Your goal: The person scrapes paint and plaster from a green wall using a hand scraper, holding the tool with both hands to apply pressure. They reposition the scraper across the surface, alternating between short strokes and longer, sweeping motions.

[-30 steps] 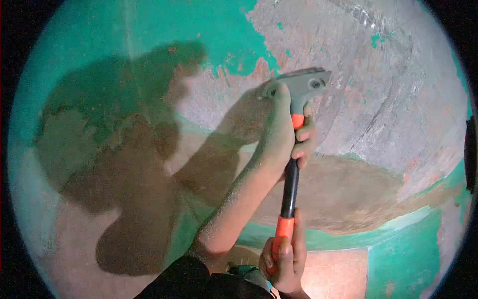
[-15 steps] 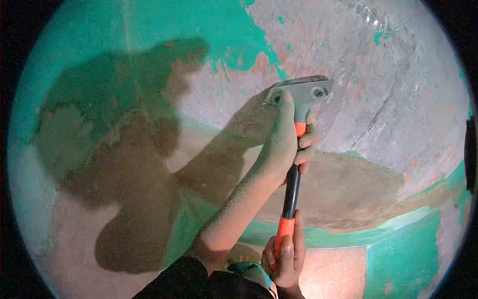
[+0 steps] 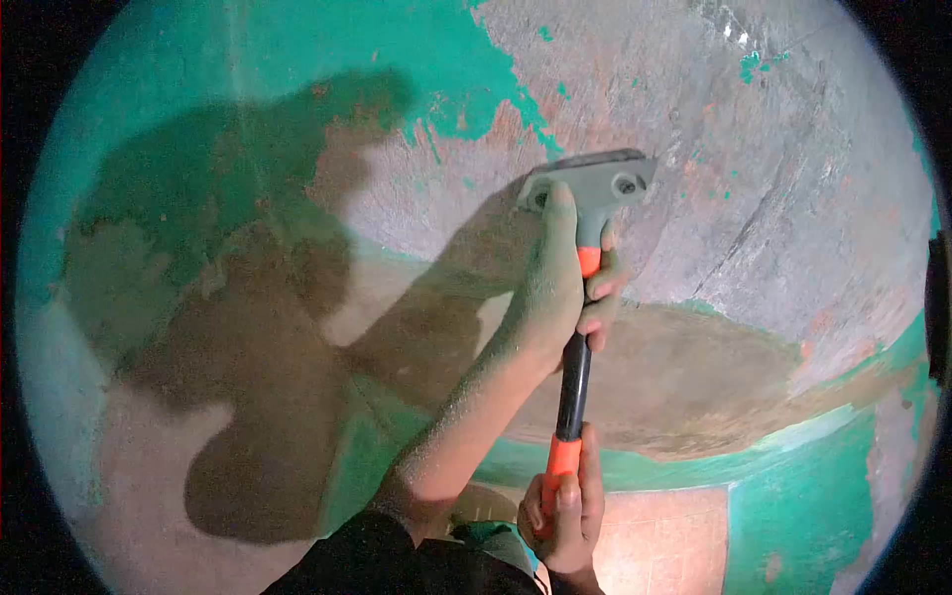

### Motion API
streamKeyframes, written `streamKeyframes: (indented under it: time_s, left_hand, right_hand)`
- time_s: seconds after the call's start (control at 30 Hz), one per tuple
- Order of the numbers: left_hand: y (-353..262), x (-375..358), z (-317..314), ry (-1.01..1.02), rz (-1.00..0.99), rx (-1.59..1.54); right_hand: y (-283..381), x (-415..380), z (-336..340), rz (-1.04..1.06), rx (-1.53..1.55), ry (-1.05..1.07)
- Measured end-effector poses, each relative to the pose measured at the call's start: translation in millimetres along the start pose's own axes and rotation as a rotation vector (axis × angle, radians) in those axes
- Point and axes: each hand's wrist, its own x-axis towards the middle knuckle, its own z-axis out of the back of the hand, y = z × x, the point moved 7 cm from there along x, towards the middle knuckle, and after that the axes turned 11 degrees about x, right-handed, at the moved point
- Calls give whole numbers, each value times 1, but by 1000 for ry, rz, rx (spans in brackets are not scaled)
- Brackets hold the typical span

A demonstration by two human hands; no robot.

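A long-handled scraper (image 3: 590, 190) with a grey head, two screws and an orange-and-black handle is held up against the wall. Its dark blade edge lies at or close to the bare grey surface, just below a strip of green paint. Up near the head, my left hand (image 3: 560, 283) is closed round the shaft, thumb laid along the grey head and fingers curling out on the right side. Lower down, my right hand (image 3: 563, 516) grips the orange end of the handle, with one finger stretched along it. Pale dust coats my left forearm.
Green paint (image 3: 436, 59) borders the scraped grey area (image 3: 694, 228) on the curved surface. Beneath lie a brown patch (image 3: 684, 377), a green band and a brightly lit pinkish panel (image 3: 664, 540). A large shadow covers the left side. Something dark stands at the right edge.
The scraper head and my left hand sit slightly further left in the view, and the nearby paint edge has shifted left too. Both hands keep the same grip.
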Motion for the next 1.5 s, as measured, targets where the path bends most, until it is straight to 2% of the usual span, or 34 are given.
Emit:
streamKeyframes:
  time_s: [0.07,0.17,0.3,0.43,0.6,0.73,0.83,0.97,1.07,1.17,1.27,1.37,1.5]
  left_hand:
    - [1,1,-2,8,-6,-15]
    - [-16,2,-4,-96,-51,-60]
    - [2,1,-2,-64,-17,-84]
    - [-21,5,-5,-38,-132,-118]
    - [-4,1,-3,-17,-29,-106]
    - [-30,4,-6,-45,-140,-115]
    - [-8,-4,-5,-84,17,-129]
    - [-9,-1,-8,-61,-22,-182]
    - [0,1,-5,16,-41,-121]
    - [13,2,-8,36,8,-101]
    - [-6,9,-9,6,-119,-149]
    - [5,8,-7,-48,-19,-146]
    - [1,7,-11,21,-35,-126]
  right_hand:
    - [5,-3,0,-14,-12,-13]
    - [13,3,-8,28,-53,50]
    - [14,-3,1,-13,-47,-2]
    - [22,3,-13,14,-20,27]
    - [13,0,0,16,-28,12]
    - [29,3,-17,-17,-26,-34]
    - [27,-4,-10,-31,-10,-73]
    - [40,-13,-17,-73,-8,-91]
    - [24,-5,-1,24,-33,-74]
    - [13,-9,18,10,-41,-69]
    - [16,-1,5,34,-40,3]
    - [10,0,12,44,-10,-14]
    - [22,0,8,43,-9,-30]
